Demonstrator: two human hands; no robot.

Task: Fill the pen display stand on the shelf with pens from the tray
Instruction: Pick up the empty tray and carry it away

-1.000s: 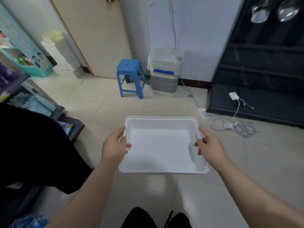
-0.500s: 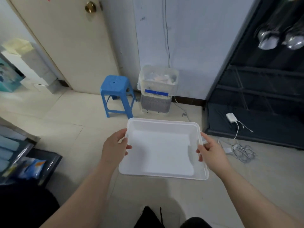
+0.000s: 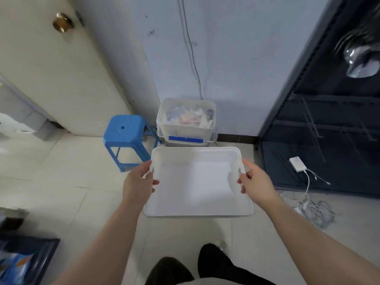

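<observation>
— Well, the view has swung round since a second ago. The teal shelves on the left have gone out of frame, and the door (image 3: 51,79) with its brass knob (image 3: 61,22) now fills the upper left.

— And the tray (image 3: 197,211) rides along with it. It was over open floor before. Now its far rim sits right below the clear basket (image 3: 186,118) by the wall, with the blue stool (image 3: 125,132) just to the left.

— Has the grip changed?

— No, it's the same hold on both sides. The left hand (image 3: 137,182) clamps the left wall. Its thumb lies over the rim onto the inside, and the other fingers curl round the edge and down the outside.

— And the right hand (image 3: 257,184)?

— It's the mirror of the left. The thumb hooks inside the right wall and the forefinger stretches along the rim. The rest are wrapped beneath, where I can't see them.

— So the tray hangs between the two hands?

— Yes, between them, held up off the tiled floor (image 3: 61,182) and roughly level, out in front of the person's dark trousers.

— What's off to the right?

— The dark shelf unit (image 3: 329,140) stands there. A white charger (image 3: 297,163) lies on its lowest board, and there's a tangle of cables (image 3: 316,210) on the tiles beside it, apart from the tray.
</observation>
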